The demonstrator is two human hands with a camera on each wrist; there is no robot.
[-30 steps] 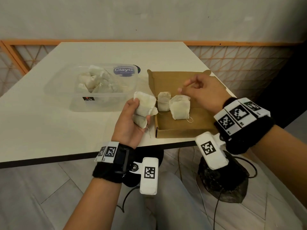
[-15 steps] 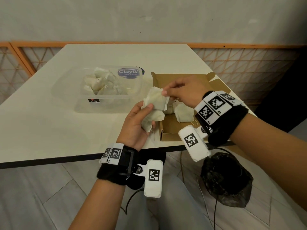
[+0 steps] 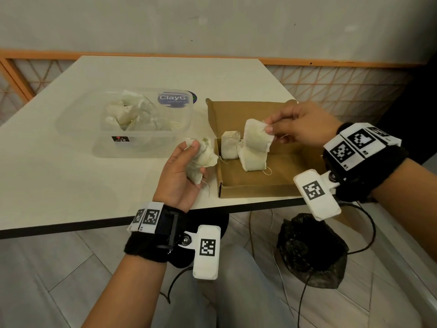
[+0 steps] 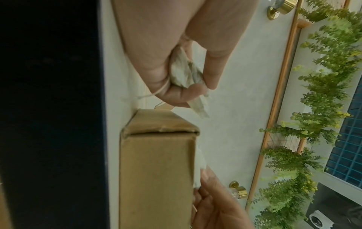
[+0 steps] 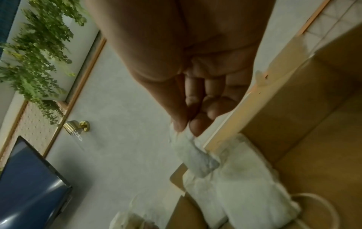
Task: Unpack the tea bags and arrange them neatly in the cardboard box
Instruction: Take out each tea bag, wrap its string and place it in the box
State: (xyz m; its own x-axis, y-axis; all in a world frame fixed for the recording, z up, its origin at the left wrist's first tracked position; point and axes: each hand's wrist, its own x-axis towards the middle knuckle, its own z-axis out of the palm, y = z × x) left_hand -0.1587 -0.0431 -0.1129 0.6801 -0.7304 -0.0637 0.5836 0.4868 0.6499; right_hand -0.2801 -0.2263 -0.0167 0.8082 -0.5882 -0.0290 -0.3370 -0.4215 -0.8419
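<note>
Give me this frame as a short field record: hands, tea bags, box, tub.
left hand: grips a bunch of tea bags, left of the box
right hand: pinches one tea bag by its top corner, above the box
cardboard box: open, at the table's near edge
bags in box: two lying side by side
plastic tub: clear, more tea bags inside, left of the box

White table [image 3: 71, 181], black bag [image 3: 312, 252] on the floor beneath, green foliage [image 4: 323, 77] along the wall
</note>
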